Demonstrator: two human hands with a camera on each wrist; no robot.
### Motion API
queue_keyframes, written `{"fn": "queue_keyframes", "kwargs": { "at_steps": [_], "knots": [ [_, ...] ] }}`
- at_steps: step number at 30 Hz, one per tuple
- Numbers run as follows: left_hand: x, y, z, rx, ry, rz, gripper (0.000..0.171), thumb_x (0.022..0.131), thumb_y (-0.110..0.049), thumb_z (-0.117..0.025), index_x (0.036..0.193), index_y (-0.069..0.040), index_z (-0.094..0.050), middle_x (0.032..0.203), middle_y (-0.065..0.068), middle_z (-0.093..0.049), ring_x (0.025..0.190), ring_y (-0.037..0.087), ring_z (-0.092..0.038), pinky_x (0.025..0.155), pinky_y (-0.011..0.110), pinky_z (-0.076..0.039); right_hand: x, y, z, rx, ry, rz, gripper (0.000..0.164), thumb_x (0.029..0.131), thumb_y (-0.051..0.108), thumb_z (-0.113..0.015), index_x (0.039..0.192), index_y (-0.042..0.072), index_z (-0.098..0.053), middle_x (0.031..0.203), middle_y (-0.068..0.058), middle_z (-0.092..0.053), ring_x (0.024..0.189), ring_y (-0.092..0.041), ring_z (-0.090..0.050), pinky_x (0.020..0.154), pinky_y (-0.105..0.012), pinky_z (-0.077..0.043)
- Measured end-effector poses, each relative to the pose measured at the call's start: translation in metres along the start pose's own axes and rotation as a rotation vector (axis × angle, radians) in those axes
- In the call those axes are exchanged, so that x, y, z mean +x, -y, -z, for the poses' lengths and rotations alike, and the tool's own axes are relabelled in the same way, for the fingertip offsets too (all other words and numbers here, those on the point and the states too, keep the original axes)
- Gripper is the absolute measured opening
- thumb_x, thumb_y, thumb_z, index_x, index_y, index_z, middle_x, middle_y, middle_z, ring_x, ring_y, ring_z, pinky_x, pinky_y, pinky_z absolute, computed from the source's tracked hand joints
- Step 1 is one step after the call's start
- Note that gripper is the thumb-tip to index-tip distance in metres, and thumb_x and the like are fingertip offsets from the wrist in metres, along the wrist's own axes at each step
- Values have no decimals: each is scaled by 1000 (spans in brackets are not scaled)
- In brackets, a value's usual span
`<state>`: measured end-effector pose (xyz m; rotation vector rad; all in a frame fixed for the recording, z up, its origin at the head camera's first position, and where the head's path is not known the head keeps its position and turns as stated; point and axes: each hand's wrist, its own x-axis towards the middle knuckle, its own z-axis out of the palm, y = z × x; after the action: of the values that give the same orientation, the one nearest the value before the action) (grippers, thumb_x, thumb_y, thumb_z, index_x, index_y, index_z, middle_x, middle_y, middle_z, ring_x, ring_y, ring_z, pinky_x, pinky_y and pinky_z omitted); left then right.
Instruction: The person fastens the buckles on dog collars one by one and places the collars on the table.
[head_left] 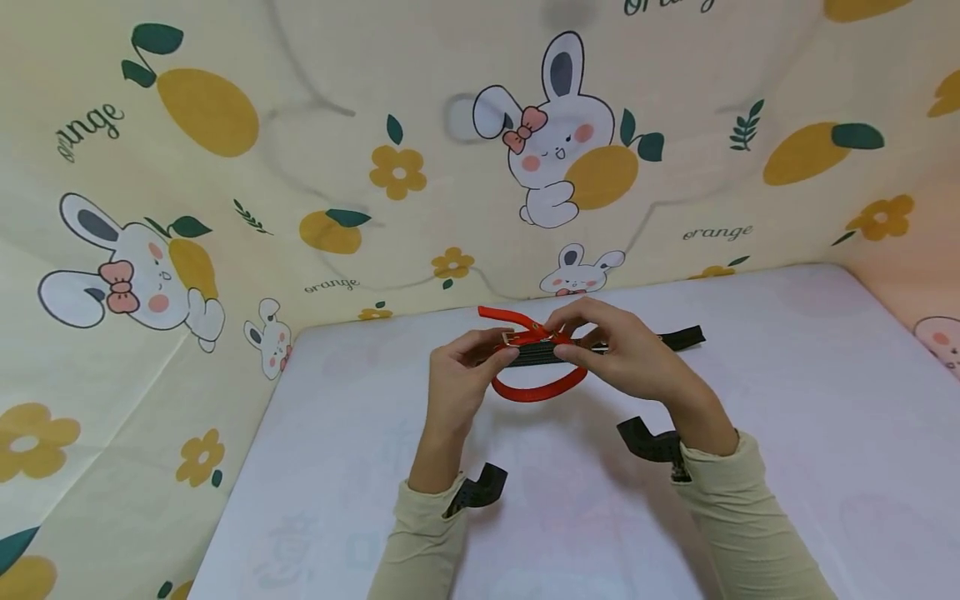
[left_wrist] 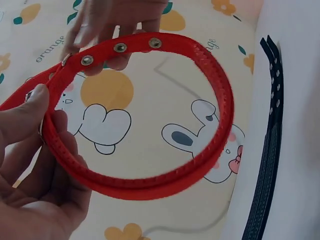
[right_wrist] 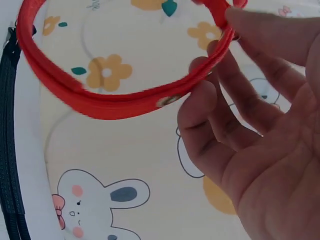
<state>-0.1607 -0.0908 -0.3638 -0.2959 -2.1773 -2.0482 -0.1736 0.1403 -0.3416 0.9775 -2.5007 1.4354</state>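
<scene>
A red collar (head_left: 540,392) with metal eyelets is bent into a loop above the table. My left hand (head_left: 461,375) pinches it at the metal buckle (head_left: 516,337), thumb (left_wrist: 37,100) over the strap. On the other side my right hand (head_left: 626,354) grips the strap between thumb and fingers, close to the buckle. The strap's free end sticks out to the upper left in the head view. Several eyelets show along the top of the loop in the left wrist view. Behind the collar lies a black strap (head_left: 684,337), also with metal eyelets, partly hidden by the hands.
The white tabletop (head_left: 360,467) stretches under both arms. A cream cloth (head_left: 435,67) printed with rabbits, oranges and flowers hangs behind it and on the left. Black bands (head_left: 480,487) project from both sleeve cuffs.
</scene>
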Motion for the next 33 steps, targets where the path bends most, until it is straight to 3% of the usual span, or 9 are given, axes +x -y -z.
{"fn": "queue_keyframes", "kwargs": {
  "at_steps": [8,13,17,26,33],
  "knots": [
    [-5,-1,-10,188,9,-161,24,79,-10,-83,103,-5,-79,98,10,-77,85,18,-70,77,29,-58,4,14,-8,-45,-94,-44,36,93,21,-71,129,17,-63,126,1,-66,115,-12,-57,83,-27,-49],
    [-7,1,-16,248,10,-244,25,78,-13,-84,103,-8,-79,96,8,-78,86,18,-70,77,26,-58,5,16,-10,-68,-139,-17,32,93,19,-71,125,21,-69,112,4,-72,97,-8,-58,75,-24,-46],
    [-7,1,-17,257,-6,-244,26,78,-10,-83,103,-7,-79,97,7,-78,87,17,-71,78,25,-58,4,15,-7,-56,-143,-10,29,92,16,-72,121,20,-72,110,4,-72,90,-7,-58,71,-22,-49],
    [-8,-3,-19,234,-49,-202,23,81,-9,-81,103,-7,-79,98,7,-78,87,19,-72,81,29,-58,1,16,0,81,-89,-100,26,94,15,-69,120,14,-68,109,-2,-69,95,-11,-61,78,-22,-55],
    [-8,-2,-20,203,-15,-182,24,81,-8,-81,104,-6,-78,99,8,-77,88,19,-72,81,28,-58,1,15,-2,78,-56,-132,20,95,18,-68,115,17,-69,102,1,-68,92,-13,-62,80,-23,-54]
  ]
}}
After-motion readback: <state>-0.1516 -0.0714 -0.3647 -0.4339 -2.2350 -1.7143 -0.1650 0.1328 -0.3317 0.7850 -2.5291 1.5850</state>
